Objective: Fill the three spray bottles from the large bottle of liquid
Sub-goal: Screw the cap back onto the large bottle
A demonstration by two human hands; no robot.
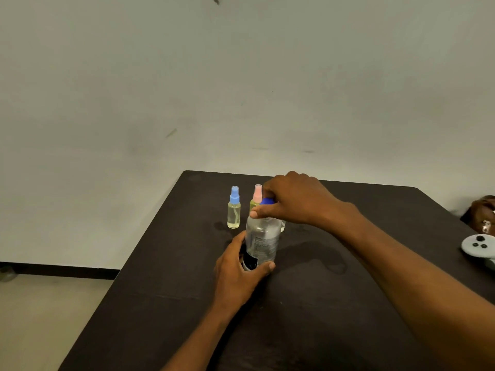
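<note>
Large bottle [262, 241] upright on dark surface [308, 303], near its middle. Left hand [238, 274] wrapped round lower body, thumb across the near side. Right hand [294, 200] over the top, fingers closed on blue cap [266, 201]. Blue-topped sprayer [234, 208] just behind and to the left, standing clear, pale yellow liquid inside. Pink-topped sprayer [257, 195] directly behind, partly hidden by right hand. Third sprayer mostly hidden. Grey controller [479, 247] at right edge.
</note>
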